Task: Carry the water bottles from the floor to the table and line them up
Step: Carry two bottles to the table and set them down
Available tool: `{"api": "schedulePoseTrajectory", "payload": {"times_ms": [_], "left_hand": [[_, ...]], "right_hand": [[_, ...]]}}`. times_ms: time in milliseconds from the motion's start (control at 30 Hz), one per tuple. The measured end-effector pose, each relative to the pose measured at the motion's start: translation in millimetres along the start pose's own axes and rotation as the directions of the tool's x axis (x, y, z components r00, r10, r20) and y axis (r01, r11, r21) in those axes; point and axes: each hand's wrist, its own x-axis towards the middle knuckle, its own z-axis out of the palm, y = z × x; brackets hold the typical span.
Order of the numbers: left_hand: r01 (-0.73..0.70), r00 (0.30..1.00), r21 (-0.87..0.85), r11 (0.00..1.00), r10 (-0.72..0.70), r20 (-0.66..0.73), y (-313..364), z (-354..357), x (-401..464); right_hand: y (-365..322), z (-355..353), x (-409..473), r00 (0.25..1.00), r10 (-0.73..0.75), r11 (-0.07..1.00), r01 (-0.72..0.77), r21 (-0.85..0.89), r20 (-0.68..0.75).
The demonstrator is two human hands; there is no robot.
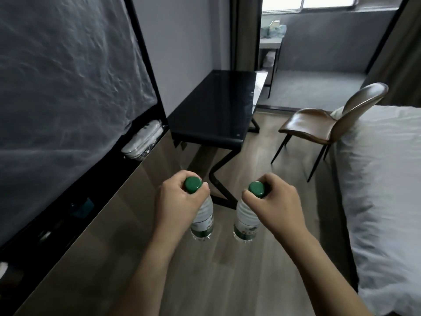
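**Bottles in hand, surface not yet reached**

Bottles are up and hanging in our grip, one per side, and that is about as far as the job stands. Our left hand (180, 201) is closed around the neck of the left water bottle (203, 221), fingers wrapped just under its green cap (193, 184). Our right hand (273, 201) is clamped the same way on the right water bottle (247, 222), with its green cap (257, 189) poking out between thumb and fingers. Both bottles hang upright below the fists, labels low on the clear bodies, close beside each other but not touching.

We cannot tell for certain whether their bases have left the wooden floor (227, 281); they look lifted, since both bottles seem to hang from the fists, but that is our reading and not a plain sight.

Ahead of us the black surface (216, 106) stands between the dark screen (68, 87) on our left and the brown chair (319, 124) on our right, with the white bed (387, 179) along the right edge. Its glossy top shows no bottles at all, so nothing is lined up yet. It lies well apart from our hands, beyond and above them.

By our judgement, the pick-up is done for this pair; the carry, the setting down and the lining up all remain. No other bottles show on the floor in this view, though some could sit outside it.
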Motion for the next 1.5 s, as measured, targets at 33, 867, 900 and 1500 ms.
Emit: {"api": "schedulePoseTrajectory", "payload": {"times_ms": [33,867,900,1500], "left_hand": [[-0.008,1.000,-0.010,1.000,0.008,0.011,3.1,13.8,19.5],[0.005,0.997,0.042,0.999,-0.008,0.077,60.0,359.0,383.9],[0.015,0.997,0.036,0.999,-0.018,0.079,57.8,371.0,398.2],[0.016,0.985,-0.023,1.000,-0.012,0.170,31.7,583.8,721.2]], "right_hand": [[3.9,-2.3,20.8,1.000,-0.004,1.000,0.004,-0.001,-0.023],[161.7,-46.5,508.2,0.995,0.006,0.999,-0.003,0.033,-0.100],[168.8,-43.3,526.3,0.995,0.018,0.999,-0.015,0.040,-0.096],[242.8,-5.2,901.6,0.993,0.006,1.000,-0.003,0.020,-0.118]]}}
